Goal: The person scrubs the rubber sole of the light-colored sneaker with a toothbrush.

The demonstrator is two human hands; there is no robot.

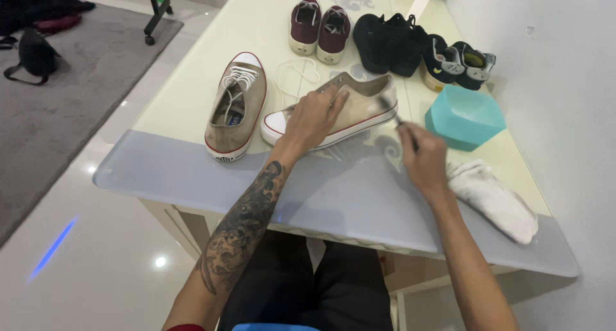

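**Beige sneaker held on its side, brush at the heel end**

Setting: pale glass-topped table [192, 106] set against a white wall on the right; glossy tiled floor and a grey rug [58, 106] to the left. Person is seated at the near edge, dark trousers visible below it.

Left hand [314, 118]: tattooed forearm; palm and fingers pressed down and closed over the upper of a beige sneaker [359, 106], near its toe. The shoe lies tipped on its side around the middle of the table, white toe cap towards the left edge, sole rim towards the near edge. The grip appears to pin the shoe so it does not slide, and the tilt presents its side wall to the other hand.

Right hand [420, 154]: fingers closed together around the handle of a small brush [390, 110]. The head is blurred, at or just beside the heel end of the shoe; contact cannot be confirmed.

Nearby:
- Matching beige sneaker [236, 106] upright, just left of the held one, laces in.
- Loose white lace [296, 74] behind the two.
- Teal bowl [463, 116] towards the right edge, near the brush hand, within easy reach.
- White cloth or sock [494, 199] at the near right corner.
- Far edge: maroon pair [319, 28], black pair [388, 42], dark pair with light trim [457, 63], in a row.
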